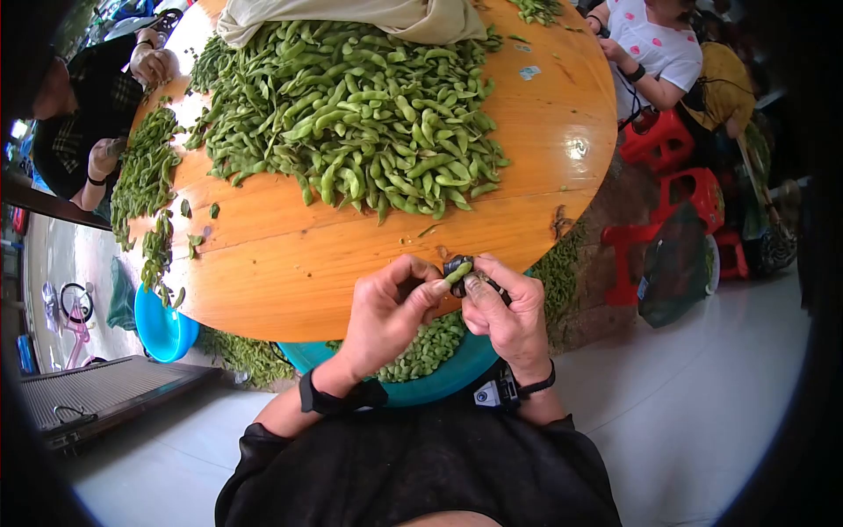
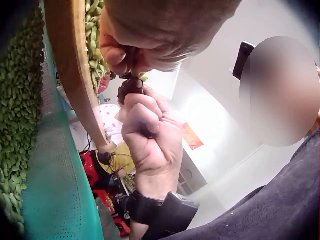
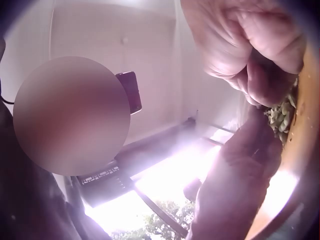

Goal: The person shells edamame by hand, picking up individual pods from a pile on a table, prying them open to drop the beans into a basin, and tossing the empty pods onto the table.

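Note:
Over the table's near edge, my left hand [image 1: 393, 303] pinches one end of a green soybean pod [image 1: 458, 273] between thumb and forefinger. My right hand [image 1: 509, 318] meets it from the other side, thumb against the pod. Its curled fingers grip a small black object [image 1: 455, 263], whose kind I cannot tell; part of it is hidden in the fist. In the left wrist view the dark end [image 2: 131, 89] of that object sticks out by the forefinger. Below both hands sits a teal basket [image 1: 303, 353] holding many shelled green beans [image 1: 426, 350].
A big heap of pods [image 1: 369, 114] covers the back of the round wooden table [image 1: 290, 272], with a cloth sack [image 1: 351, 19] behind. Another person's hands [image 1: 105, 158] are at the left. A blue basin [image 1: 162, 323] stands below left; red stools [image 1: 689, 193] stand at right.

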Demonstrator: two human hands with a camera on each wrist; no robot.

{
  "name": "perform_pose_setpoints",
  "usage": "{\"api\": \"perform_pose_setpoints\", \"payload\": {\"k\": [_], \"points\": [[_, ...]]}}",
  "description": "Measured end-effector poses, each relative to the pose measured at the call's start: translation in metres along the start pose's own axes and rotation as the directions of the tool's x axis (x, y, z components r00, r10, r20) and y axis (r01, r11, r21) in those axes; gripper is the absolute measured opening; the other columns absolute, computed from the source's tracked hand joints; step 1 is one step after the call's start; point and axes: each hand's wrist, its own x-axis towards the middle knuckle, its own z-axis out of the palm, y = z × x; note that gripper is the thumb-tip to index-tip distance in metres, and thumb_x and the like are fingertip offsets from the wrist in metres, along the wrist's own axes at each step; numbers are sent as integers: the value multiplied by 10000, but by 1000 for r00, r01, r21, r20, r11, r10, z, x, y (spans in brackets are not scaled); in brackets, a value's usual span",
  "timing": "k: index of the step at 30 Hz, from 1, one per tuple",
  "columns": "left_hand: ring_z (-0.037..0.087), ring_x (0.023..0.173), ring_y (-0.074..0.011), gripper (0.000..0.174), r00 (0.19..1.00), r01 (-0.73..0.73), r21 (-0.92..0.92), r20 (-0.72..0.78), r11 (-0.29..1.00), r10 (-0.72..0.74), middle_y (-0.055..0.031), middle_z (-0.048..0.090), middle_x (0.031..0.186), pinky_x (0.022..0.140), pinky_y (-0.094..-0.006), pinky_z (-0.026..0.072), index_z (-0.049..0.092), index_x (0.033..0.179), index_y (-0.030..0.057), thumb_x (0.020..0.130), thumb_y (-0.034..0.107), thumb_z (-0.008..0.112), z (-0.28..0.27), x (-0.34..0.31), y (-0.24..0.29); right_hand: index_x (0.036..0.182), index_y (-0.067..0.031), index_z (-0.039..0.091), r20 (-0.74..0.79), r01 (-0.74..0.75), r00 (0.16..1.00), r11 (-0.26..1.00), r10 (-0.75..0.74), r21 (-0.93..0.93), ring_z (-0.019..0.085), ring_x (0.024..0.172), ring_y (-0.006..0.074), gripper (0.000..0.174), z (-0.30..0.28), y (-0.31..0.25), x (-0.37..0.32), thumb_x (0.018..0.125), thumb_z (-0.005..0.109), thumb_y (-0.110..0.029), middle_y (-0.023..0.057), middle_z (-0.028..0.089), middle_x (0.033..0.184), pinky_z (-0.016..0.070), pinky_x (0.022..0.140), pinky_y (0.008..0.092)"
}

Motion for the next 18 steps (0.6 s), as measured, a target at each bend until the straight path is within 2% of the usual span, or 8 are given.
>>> {"api": "perform_pose_setpoints", "payload": {"k": [1, 2, 5, 9, 11, 13, 16, 18], "points": [[546, 536, -103, 119, 941, 334, -421, 197, 843, -274, -28, 600, 652, 487, -251, 422, 626, 879, 24, 944, 119, 656, -6, 3, 0, 1197, 87, 580, 64, -76, 996, 985, 67, 153, 425, 557, 36, 242, -4, -2, 1, 991, 539, -33, -3, 484, 772, 362, 480, 207], [533, 526, -103, 135, 784, 618, -662, 477, 425, -398, -17, 601, 656, 474, -242, 404, 625, 895, 41, 970, 153, 629, -11, 4, 0, 1178, 87, 582, 137, -158, 983, 942, 122, 297, 424, 553, 37, 226, -6, -3, 2, 989, 539, -29, -5, 479, 765, 365, 480, 206], [510, 534, -83, 182, 754, 656, -682, 574, 324, -319, -10, 603, 670, 465, -211, 361, 615, 932, 62, 1003, 227, 587, -13, 3, -8, 1166, 58, 585, 187, -269, 961, 837, 202, 477, 422, 561, 40, 203, -14, 7, 5, 986, 528, -17, -8, 515, 776, 364, 485, 205], [582, 633, -101, 204, 794, 598, -397, 411, 697, -448, -56, 644, 828, 564, -230, 481, 619, 1015, 19, 949, 205, 668, -18, 7, 4, 1122, 47, 608, 73, -128, 990, 981, 119, 146, 482, 562, 77, 182, 0, 1, 4, 956, 560, -8, 28, 571, 774, 393, 494, 238], [620, 691, -115, 228, 937, 340, -300, 185, 891, -295, -32, 643, 812, 641, -247, 532, 625, 1023, -1, 924, 190, 702, -11, 9, 11, 1068, 55, 627, 102, 200, 980, 892, -174, -406, 563, 590, 151, 172, 5, 6, 6, 906, 598, 5, 89, 605, 796, 435, 528, 282], [648, 745, -120, 263, 908, 372, -188, 275, 909, -315, -45, 670, 795, 692, -271, 555, 616, 1041, -25, 910, 177, 720, -15, 10, 12, 1014, 77, 633, 107, 225, 974, 848, -199, -479, 614, 641, 221, 164, 10, 1, 6, 861, 622, 19, 133, 595, 798, 467, 572, 303], [689, 744, -147, 255, 940, 122, 133, 304, 984, -158, -133, 709, 805, 643, -310, 546, 584, 1083, -39, 935, 146, 678, -21, 12, 20, 1010, 72, 639, 129, 247, 969, 803, -210, -543, 617, 661, 247, 167, 10, 0, 8, 850, 622, 26, 138, 610, 806, 472, 586, 312], [695, 744, -155, 213, 940, 46, 198, 324, 979, -110, -134, 706, 795, 634, -312, 538, 587, 1076, -36, 955, 130, 640, -23, 10, 18, 982, 95, 626, 181, 355, 934, 750, -308, -558, 561, 590, 123, 132, 8, 2, 10, 860, 602, 52, 81, 564, 754, 431, 520, 261]]}}
